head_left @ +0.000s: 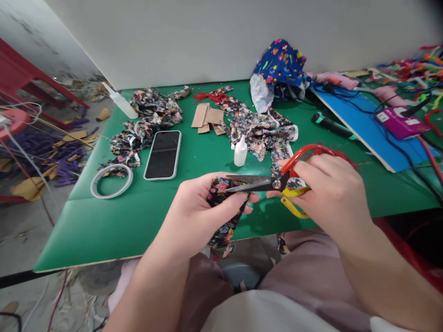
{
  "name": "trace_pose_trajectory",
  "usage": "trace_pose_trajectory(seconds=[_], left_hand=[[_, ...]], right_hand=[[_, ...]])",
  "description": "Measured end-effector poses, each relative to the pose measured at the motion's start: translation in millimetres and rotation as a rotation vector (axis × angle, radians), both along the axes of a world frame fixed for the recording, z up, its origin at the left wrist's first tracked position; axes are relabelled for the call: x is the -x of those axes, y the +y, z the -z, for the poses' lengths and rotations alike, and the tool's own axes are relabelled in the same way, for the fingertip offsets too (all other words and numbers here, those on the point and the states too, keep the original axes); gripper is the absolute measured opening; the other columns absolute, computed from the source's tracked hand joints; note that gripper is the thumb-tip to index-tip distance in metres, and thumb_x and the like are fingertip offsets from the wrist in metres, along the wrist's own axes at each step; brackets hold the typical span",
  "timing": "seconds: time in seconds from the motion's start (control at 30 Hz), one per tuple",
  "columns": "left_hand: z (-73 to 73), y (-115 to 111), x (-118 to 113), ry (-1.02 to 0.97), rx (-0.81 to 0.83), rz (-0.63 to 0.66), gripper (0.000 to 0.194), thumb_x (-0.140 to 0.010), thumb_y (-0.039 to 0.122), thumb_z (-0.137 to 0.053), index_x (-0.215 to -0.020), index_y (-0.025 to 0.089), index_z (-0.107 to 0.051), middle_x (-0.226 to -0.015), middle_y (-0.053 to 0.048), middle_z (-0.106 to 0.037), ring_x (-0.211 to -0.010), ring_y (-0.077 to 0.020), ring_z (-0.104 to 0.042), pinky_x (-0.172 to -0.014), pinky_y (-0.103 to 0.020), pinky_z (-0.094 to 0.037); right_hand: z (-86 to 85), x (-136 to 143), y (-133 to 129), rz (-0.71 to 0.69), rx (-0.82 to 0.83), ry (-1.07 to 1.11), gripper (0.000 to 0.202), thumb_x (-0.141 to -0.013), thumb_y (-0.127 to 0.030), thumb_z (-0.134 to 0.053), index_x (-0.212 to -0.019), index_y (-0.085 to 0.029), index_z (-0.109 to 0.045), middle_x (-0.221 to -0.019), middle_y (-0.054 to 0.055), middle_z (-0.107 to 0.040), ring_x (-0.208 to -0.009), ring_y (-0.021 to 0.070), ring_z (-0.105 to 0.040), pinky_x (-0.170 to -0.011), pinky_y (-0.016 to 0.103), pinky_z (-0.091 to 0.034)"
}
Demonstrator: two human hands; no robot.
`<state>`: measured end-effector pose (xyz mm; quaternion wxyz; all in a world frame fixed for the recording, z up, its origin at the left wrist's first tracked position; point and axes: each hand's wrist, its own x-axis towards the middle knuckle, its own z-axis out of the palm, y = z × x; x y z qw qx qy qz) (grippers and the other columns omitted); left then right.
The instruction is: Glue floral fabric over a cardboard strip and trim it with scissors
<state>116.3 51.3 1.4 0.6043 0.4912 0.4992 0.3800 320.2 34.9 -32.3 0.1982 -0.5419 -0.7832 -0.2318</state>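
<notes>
My left hand (199,214) pinches a strip of black floral fabric (221,233), which hangs down over the table's front edge. In my right hand (332,184) is a pair of scissors (266,184) with one red and one yellow handle. Their blades point left, slightly parted, and lie over the upper end of the strip by my left thumb. Just beyond the blades stands a small white squeeze bottle (240,152). A heap of floral fabric strips (256,127) lies behind it, and red threads show behind my right hand.
On the green table (86,235) are a phone (163,155), a roll of tape (94,189), brown cardboard pieces (200,115) and a slanted white bottle (121,103). A blue patterned cloth (280,64) sits at the back. To the right are a blue board (349,120) and a purple device (401,122) with cables.
</notes>
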Motion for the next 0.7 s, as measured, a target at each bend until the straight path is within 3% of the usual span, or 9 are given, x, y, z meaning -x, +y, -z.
trace_pose_trajectory(seconds=[0.2,0.33,0.43,0.57,0.7], left_hand=[[2.2,0.3,0.2,0.018,-0.012,0.003,0.007,-0.07,0.018,-0.072,-0.076,0.017,-0.073,-0.065,-0.002,-0.072,-0.057,-0.0163,-0.068,-0.046,-0.018,-0.052],[9.1,4.5,3.5,0.05,-0.068,0.041,0.012,-0.068,0.022,-0.073,-0.079,0.017,-0.073,-0.063,-0.002,-0.071,-0.056,-0.0164,-0.067,-0.044,-0.018,-0.05],[12.2,6.8,4.9,0.009,-0.062,0.057,0.015,-0.067,0.024,-0.075,-0.08,0.017,-0.072,-0.064,-0.002,-0.072,-0.057,-0.0168,-0.068,-0.046,-0.018,-0.052],[8.4,3.7,1.2,-0.073,-0.017,-0.009,0.011,-0.07,0.023,-0.074,-0.079,0.017,-0.07,-0.07,-0.003,-0.074,-0.06,-0.0156,-0.069,-0.054,-0.019,-0.055],[1.3,-2.5,-4.2,-0.092,-0.007,-0.051,0.011,-0.071,0.02,-0.072,-0.082,0.018,-0.069,-0.068,-0.002,-0.073,-0.058,-0.0165,-0.069,-0.055,-0.022,-0.057]], right_hand=[[-0.1,-1.2,0.4,0.014,-0.006,-0.006,0.014,-0.082,-0.028,-0.056,-0.071,-0.02,-0.059,-0.06,0.0,-0.039,-0.061,0.0172,-0.039,-0.059,0.031,-0.03],[0.9,-2.8,1.8,0.02,-0.045,0.007,0.022,-0.084,-0.023,-0.051,-0.063,-0.021,-0.055,-0.058,0.001,-0.04,-0.06,0.0167,-0.038,-0.059,0.031,-0.032],[0.9,-4.0,2.1,-0.007,-0.026,0.186,0.021,-0.084,-0.025,-0.053,-0.063,-0.019,-0.055,-0.06,0.003,-0.049,-0.062,0.0168,-0.045,-0.057,0.031,-0.036],[-2.9,-0.8,0.9,-0.02,0.105,0.559,0.024,-0.081,-0.039,-0.061,-0.07,-0.018,-0.061,-0.063,0.002,-0.06,-0.052,0.013,-0.05,-0.047,0.027,-0.035],[-9.2,10.8,-0.3,-0.052,0.286,0.688,0.022,-0.082,-0.041,-0.06,-0.074,-0.022,-0.066,-0.064,-0.001,-0.065,-0.052,0.0126,-0.056,-0.047,0.026,-0.04]])
